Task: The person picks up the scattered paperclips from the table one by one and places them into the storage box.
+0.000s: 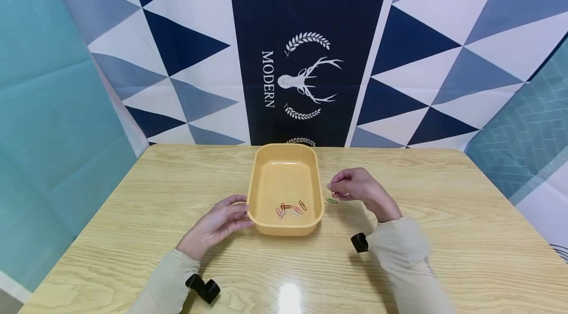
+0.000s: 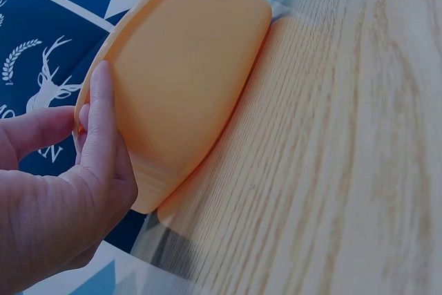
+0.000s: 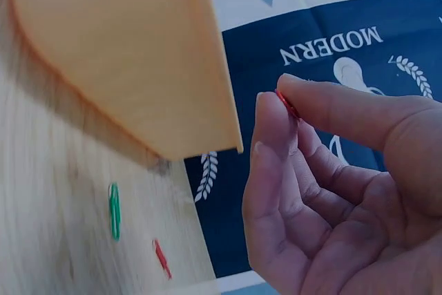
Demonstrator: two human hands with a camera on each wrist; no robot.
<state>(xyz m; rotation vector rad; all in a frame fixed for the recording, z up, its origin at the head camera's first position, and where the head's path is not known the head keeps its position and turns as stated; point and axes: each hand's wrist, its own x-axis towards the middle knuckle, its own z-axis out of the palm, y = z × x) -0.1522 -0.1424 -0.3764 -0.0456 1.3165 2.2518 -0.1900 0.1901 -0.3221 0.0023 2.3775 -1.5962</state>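
Note:
A yellow plastic tub (image 1: pixel 284 229) stands on the table with several paper clips (image 1: pixel 297 210), red, pink and brown among them, on its floor toward the near end. My left hand (image 1: pixel 222 220) grips its left rim; the left wrist view shows thumb and fingers (image 2: pixel 103 122) on either side of the edge. To the right of the tub, my right hand (image 1: pixel 360 188) pinches a red paper clip (image 3: pixel 286 104) between thumb and index finger, mostly covered by the fingertips. Below that hand a green paper clip (image 3: pixel 114 212) and another red paper clip (image 3: pixel 161 259) lie on the tabletop.
The wooden table (image 1: pixel 177 171) spreads out on both sides of the tub. Behind it hangs a patterned cloth (image 1: pixel 306 23) with triangles and a deer print. Teal fabric (image 1: pixel 57 107) hangs at the left.

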